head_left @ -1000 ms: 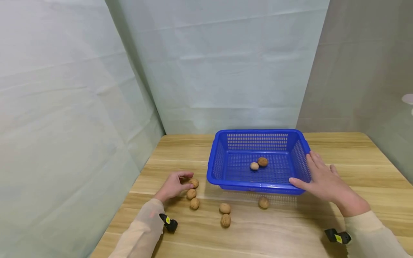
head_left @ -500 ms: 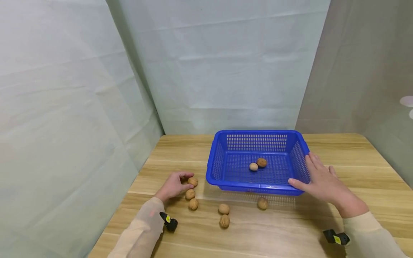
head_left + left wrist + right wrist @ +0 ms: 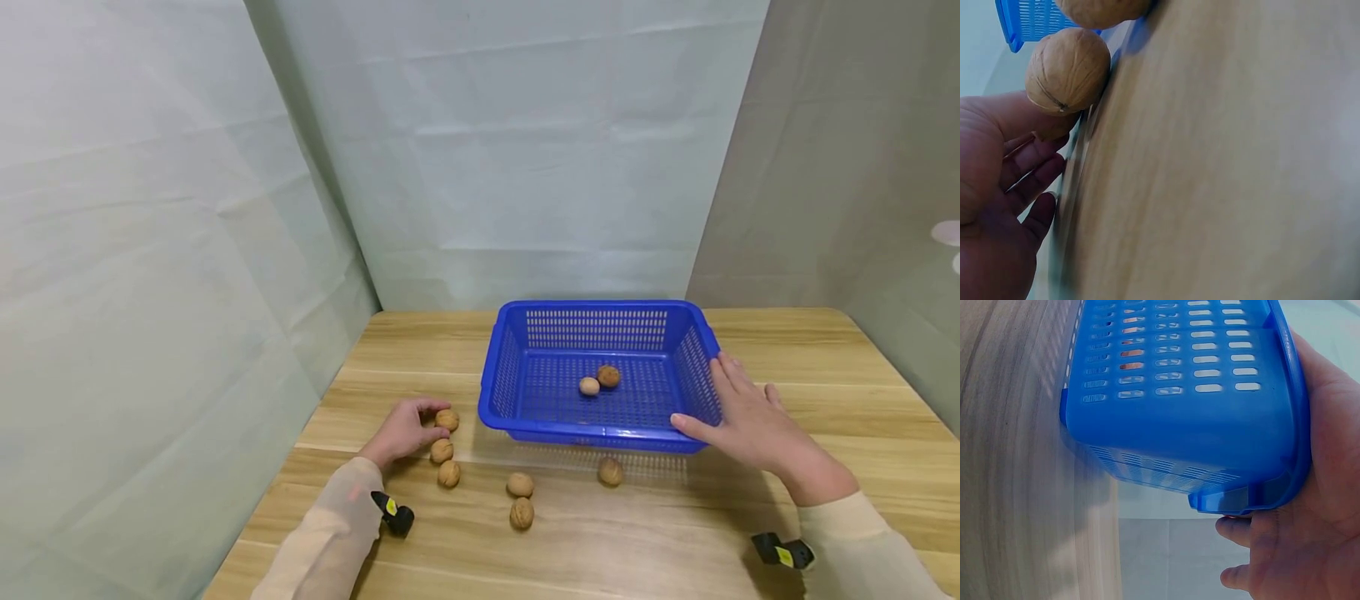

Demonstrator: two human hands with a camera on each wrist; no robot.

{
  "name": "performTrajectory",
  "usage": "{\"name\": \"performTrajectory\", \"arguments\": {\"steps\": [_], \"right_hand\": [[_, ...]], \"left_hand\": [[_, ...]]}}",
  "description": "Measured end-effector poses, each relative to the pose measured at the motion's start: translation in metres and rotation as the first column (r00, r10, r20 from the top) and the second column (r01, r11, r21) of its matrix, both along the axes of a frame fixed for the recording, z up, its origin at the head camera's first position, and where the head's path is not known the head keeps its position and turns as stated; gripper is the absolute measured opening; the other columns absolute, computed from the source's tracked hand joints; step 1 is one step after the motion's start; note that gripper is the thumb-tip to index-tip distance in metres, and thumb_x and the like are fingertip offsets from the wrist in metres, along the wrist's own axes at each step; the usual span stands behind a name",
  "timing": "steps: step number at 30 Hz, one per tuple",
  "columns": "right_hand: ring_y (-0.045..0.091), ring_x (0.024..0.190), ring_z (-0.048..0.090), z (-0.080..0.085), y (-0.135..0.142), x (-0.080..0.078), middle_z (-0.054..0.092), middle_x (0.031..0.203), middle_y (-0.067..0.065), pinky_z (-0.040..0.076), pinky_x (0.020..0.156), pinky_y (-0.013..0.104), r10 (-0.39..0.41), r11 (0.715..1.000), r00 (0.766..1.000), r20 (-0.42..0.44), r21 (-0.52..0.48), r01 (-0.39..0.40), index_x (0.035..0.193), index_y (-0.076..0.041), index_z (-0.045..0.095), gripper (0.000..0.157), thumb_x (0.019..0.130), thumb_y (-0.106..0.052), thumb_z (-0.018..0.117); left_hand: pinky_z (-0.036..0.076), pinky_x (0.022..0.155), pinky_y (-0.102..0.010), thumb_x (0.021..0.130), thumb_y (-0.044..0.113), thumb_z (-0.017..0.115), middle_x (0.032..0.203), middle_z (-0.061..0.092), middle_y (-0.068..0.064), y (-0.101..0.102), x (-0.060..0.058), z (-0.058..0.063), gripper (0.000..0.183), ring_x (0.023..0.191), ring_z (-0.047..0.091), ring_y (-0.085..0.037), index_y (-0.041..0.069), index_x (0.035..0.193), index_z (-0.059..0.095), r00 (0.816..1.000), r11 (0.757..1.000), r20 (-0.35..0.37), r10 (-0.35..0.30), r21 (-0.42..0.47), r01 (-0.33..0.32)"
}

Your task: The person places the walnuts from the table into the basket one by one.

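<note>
While basket (image 3: 570,429) opens upward, long axis crosswise.

"What's everything resting on?"
"A wood-grained tabletop (image 3: 645,542)."
"And on it?"
"A blue basket (image 3: 570,434) at the far side; two walnuts (image 3: 442,451) on the left, two nearer walnuts (image 3: 522,513) toward the middle, one walnut (image 3: 611,472) by the basket's near side."
"Any others?"
"The far-left walnut (image 3: 447,419) the left hand (image 3: 403,433) pinches; whether it touches, I can't tell."

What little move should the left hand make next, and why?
Probably, the left hand should lift the walnut it pinches toward the blue basket: its thumb and fingers are round that walnut, the right hand rests on the basket's rim, and another walnut lies inside.
</note>
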State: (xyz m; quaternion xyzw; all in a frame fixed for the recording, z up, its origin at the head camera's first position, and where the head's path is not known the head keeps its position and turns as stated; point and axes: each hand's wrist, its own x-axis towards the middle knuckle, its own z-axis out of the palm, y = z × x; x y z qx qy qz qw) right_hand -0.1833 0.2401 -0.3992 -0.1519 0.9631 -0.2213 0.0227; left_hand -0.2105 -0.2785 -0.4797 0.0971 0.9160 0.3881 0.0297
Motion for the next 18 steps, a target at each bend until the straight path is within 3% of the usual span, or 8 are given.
{"name": "performTrajectory", "arguments": {"steps": [7, 10, 18], "right_hand": [[0.044, 0.142, -0.008, 0.000, -0.001, 0.000, -0.004, 0.154, 0.032, -0.001, 0.098, 0.077, 0.002, 1.000, 1.000, -0.003, 0.003, -0.002, 0.148, 0.012, 0.001, 0.113, 0.086, -0.066, 0.054], [0.044, 0.142, -0.008, -0.001, -0.001, 0.000, -0.004, 0.154, 0.032, -0.001, 0.098, 0.077, 0.004, 1.000, 1.000, -0.002, 0.004, -0.004, 0.148, 0.013, 0.002, 0.113, 0.086, -0.066, 0.054], [0.043, 0.142, -0.010, -0.002, 0.001, 0.000, -0.004, 0.154, 0.032, -0.001, 0.098, 0.077, 0.007, 1.000, 1.000, -0.011, -0.002, -0.007, 0.148, 0.011, 0.000, 0.112, 0.087, -0.066, 0.054]], "left_hand": [[0.049, 0.086, -0.039, 0.079, 0.018, 0.081, 0.110, 0.067, 0.000, -0.002, 0.002, 0.007, 0.038, 0.098, 0.060, -0.018, 0.013, 0.115, 0.070, 0.998, 0.997, 0.004, 0.068, 0.026, -0.069], [0.049, 0.087, -0.038, 0.079, 0.019, 0.080, 0.110, 0.066, 0.001, -0.003, 0.003, 0.014, 0.038, 0.099, 0.060, -0.018, 0.012, 0.115, 0.069, 0.996, 0.995, 0.003, 0.089, 0.052, -0.089], [0.045, 0.093, -0.047, 0.081, 0.016, 0.079, 0.110, 0.066, -0.004, 0.013, 0.006, 0.053, 0.038, 0.102, 0.058, -0.023, 0.005, 0.115, 0.068, 0.992, 0.994, -0.122, 0.043, 0.104, -0.030]]}}
